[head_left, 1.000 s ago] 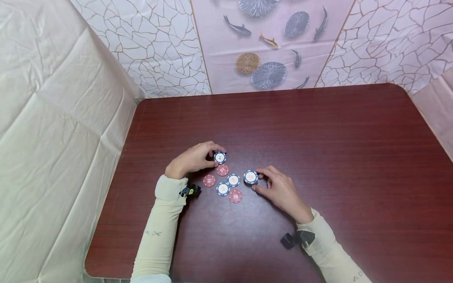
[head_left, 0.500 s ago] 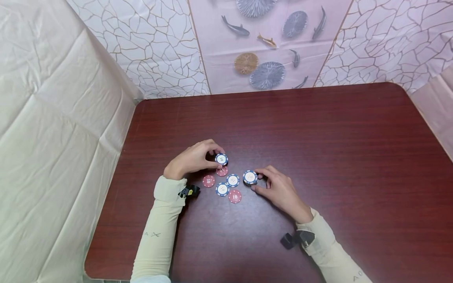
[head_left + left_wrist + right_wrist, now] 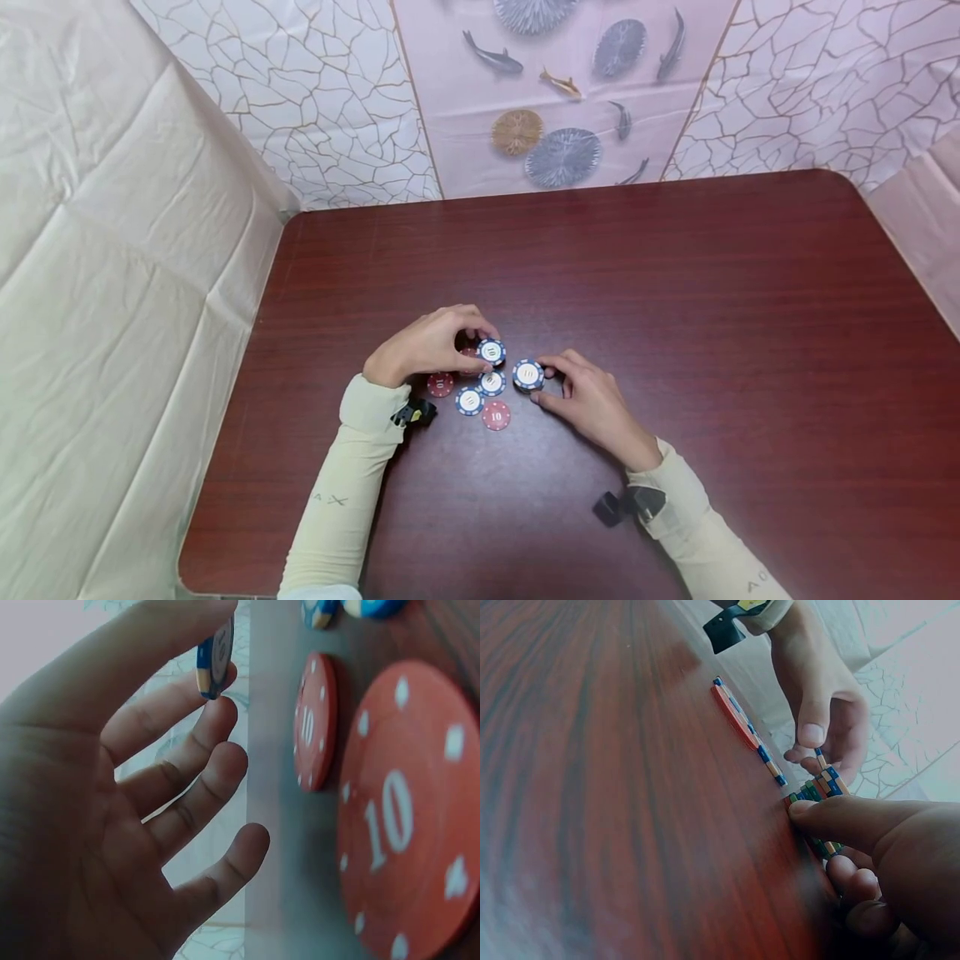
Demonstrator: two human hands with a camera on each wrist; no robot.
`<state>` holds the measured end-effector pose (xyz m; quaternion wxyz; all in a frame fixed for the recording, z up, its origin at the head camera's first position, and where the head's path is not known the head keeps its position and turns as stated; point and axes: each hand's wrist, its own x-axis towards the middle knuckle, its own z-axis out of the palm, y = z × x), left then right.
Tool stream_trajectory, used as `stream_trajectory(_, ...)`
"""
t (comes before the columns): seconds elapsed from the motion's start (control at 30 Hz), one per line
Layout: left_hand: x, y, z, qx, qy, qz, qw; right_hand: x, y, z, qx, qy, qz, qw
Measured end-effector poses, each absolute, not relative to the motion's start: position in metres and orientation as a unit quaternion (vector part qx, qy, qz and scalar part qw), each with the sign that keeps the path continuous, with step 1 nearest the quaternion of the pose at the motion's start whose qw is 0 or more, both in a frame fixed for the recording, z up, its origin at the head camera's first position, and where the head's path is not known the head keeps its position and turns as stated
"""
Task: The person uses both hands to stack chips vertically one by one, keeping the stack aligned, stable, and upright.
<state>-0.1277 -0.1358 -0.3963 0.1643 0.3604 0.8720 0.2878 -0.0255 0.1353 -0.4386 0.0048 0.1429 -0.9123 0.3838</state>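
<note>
Left hand (image 3: 435,342): I read a narrow pinch, thumb and fingers on the rim of one blue-and-white chip (image 3: 491,352); in the left wrist view the remaining fingers spread apart. The held chip is above the surface (image 3: 712,333), just left and slightly far of the chip stack (image 3: 528,375), with a gap between them in the head view.

Right hand (image 3: 592,404): thumb and fingers hold the stack's sides, thumb touching the near side. The right wrist view shows blue, green and red edges in it; I cannot count the layers.

Left of the stack, two flat blue chips (image 3: 470,402) lie side by side. A near red chip (image 3: 497,416) and a left red chip (image 3: 440,384) lie flat; a far red chip (image 3: 315,724) is partly covered by the left hand in the head view.

Handling, my estimate: single chips light, stiff, hardly fragile, perhaps slick on the faces. Best hold is opposite points of the rim, leaving the underside free. The stack probably shears if pushed at one level; I favour low, even pressure from both sides.
</note>
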Motion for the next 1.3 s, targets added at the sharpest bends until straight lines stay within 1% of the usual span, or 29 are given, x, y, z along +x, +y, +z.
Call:
stream_trajectory(1.0, -0.112, -0.101, -0.394, 0.430, 0.864, 0.239, 0.106, -0.026, 0.136, -0.438, 0.149, -0.913, 0.380, 0.006)
stream_trajectory(1.3, -0.110, -0.093, -0.397, 0.441, 0.864, 0.219, 0.102, -0.025, 0.137, -0.438, 0.148, -0.911, 0.385, 0.004)
